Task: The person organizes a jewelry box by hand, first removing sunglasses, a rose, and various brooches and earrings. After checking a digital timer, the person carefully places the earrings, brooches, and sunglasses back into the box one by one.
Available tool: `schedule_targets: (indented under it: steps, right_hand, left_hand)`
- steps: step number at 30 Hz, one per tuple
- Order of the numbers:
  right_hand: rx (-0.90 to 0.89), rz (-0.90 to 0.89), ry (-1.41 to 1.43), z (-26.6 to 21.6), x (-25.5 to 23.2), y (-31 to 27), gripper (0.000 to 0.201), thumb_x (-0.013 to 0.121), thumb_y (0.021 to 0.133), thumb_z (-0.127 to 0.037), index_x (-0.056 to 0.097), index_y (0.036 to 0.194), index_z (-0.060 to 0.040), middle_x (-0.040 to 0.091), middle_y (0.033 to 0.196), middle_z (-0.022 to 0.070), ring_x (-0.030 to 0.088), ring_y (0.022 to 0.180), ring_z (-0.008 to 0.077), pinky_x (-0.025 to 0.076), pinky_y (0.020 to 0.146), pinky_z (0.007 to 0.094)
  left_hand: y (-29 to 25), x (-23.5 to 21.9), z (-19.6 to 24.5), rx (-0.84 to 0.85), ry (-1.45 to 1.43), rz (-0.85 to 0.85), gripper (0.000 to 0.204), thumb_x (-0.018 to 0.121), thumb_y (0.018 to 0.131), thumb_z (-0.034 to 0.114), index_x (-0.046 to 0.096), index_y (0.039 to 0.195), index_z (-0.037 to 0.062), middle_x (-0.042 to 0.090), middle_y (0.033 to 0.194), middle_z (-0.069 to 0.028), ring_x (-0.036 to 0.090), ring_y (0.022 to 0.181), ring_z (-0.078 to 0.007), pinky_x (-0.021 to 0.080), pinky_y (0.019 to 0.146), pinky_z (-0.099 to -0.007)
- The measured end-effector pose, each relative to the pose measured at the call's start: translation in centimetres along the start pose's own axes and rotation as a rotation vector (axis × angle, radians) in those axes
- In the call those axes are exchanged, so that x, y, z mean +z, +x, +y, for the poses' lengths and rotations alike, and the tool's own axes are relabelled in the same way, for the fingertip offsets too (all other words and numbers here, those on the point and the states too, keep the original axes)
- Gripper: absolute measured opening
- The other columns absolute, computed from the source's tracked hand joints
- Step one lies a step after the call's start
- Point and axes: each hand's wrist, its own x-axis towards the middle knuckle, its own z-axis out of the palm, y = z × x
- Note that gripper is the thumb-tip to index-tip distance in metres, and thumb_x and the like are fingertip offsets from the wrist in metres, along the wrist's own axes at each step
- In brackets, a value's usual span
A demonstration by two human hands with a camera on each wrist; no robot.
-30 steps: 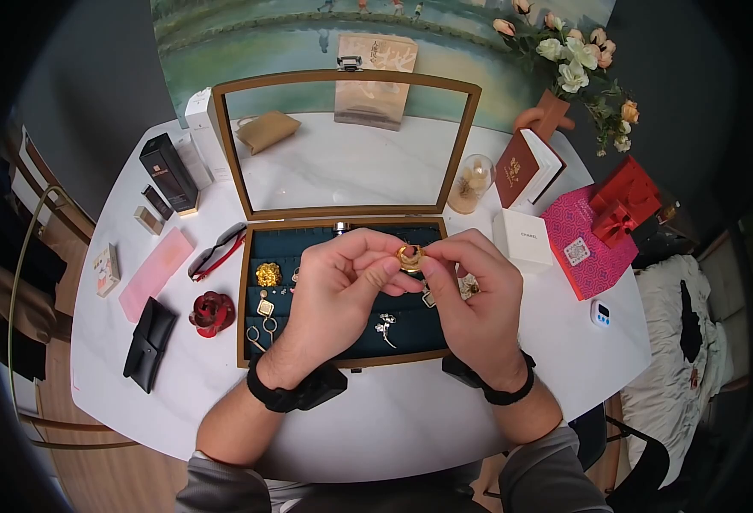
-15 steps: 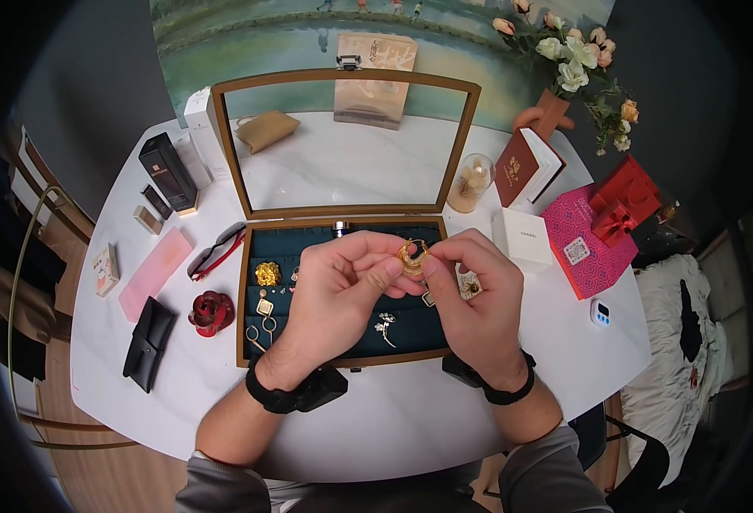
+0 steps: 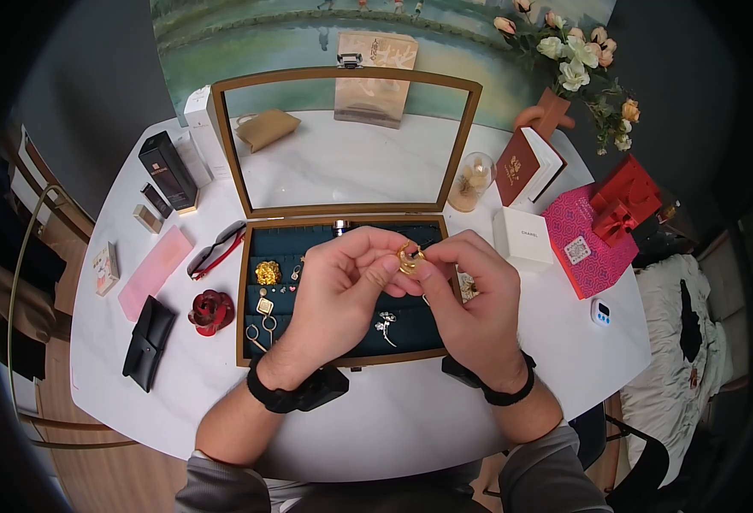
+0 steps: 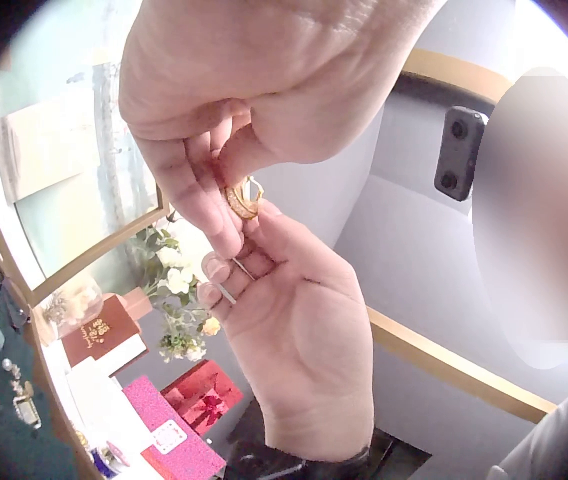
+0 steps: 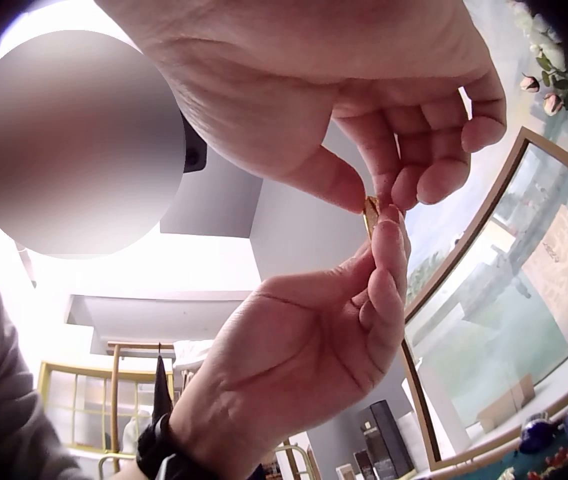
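Observation:
A gold hoop earring (image 3: pixel 410 264) is held over the jewellery box (image 3: pixel 342 362) between the fingertips of both hands. My left hand (image 3: pixel 338 295) pinches it from the left with thumb and forefinger. From the other side, my right hand (image 3: pixel 477 299) also grips it between thumb and forefinger. The left wrist view shows the curved, textured gold band of the earring (image 4: pixel 242 202) where the fingertips meet. Below, on the box's dark green lining, lie a gold nugget-like piece (image 3: pixel 268 273), a silver flower brooch (image 3: pixel 386 326) and a square gold pendant piece (image 3: pixel 264 306).
The box's glass lid (image 3: pixel 351 209) stands raised behind the hands. To the left are red glasses (image 3: pixel 216 252), a red rose ornament (image 3: pixel 212 313) and a black case (image 3: pixel 150 344). A white box (image 3: pixel 522 240), a dark red book (image 3: pixel 522 171) and a pink bag (image 3: pixel 577 239) stand right.
The earring has turned between the fingertips: its open loop showed upward half a second ago, and its broad curved face shows now. Both hands have stayed nearly in place.

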Motion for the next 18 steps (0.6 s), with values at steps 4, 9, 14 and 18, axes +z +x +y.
schedule_targets:
  steps: [4, 9, 14, 18]
  right_hand:
    - [-0.012, 0.028, -0.052, -0.02, 0.24, -0.13, 0.008, 0.079, 0.09, 0.0, 0.074, 0.097, -0.0021, 0.067, 0.086, 0.0065, 0.064, 0.075, 0.0208, 0.049, 0.072, 0.0335]
    - [-0.124, 0.03, -0.192, 0.06, 0.2, -0.18, 0.013, 0.082, 0.086, 0.0, 0.073, 0.094, -0.005, 0.065, 0.084, 0.0043, 0.062, 0.073, 0.0222, 0.045, 0.073, 0.0366]
    - [-0.092, 0.013, -0.173, 0.44, 0.12, -0.2, 0.013, 0.082, 0.086, 0.001, 0.071, 0.091, -0.0044, 0.062, 0.081, 0.0053, 0.059, 0.071, 0.0229, 0.044, 0.071, 0.0369]
    - [-0.037, -0.006, -0.127, 0.52, -0.12, -0.15, 0.011, 0.079, 0.088, 0.002, 0.071, 0.092, -0.0036, 0.061, 0.08, 0.0067, 0.058, 0.07, 0.0236, 0.044, 0.069, 0.0366]
  left_hand:
    - [-0.02, 0.06, 0.17, -0.029, -0.018, 0.023, 0.017, 0.061, 0.111, 0.002, 0.068, 0.125, -0.0069, 0.08, 0.109, -0.0119, 0.077, 0.092, -0.0136, 0.064, 0.083, -0.0283]
    - [-0.1, 0.19, 0.09, -0.014, 0.061, 0.048, 0.015, 0.062, 0.11, 0.001, 0.07, 0.121, -0.0067, 0.08, 0.108, -0.012, 0.077, 0.092, -0.0129, 0.064, 0.084, -0.0278]
    - [-0.11, 0.06, -0.04, -0.004, 0.088, 0.03, 0.016, 0.062, 0.11, 0.0, 0.07, 0.122, -0.0071, 0.08, 0.108, -0.0125, 0.078, 0.093, -0.014, 0.064, 0.085, -0.0282]
    - [-0.15, 0.36, 0.44, -0.025, 0.108, 0.02, 0.017, 0.061, 0.11, -0.001, 0.07, 0.124, -0.0077, 0.08, 0.109, -0.0137, 0.08, 0.097, -0.0174, 0.064, 0.084, -0.0285]
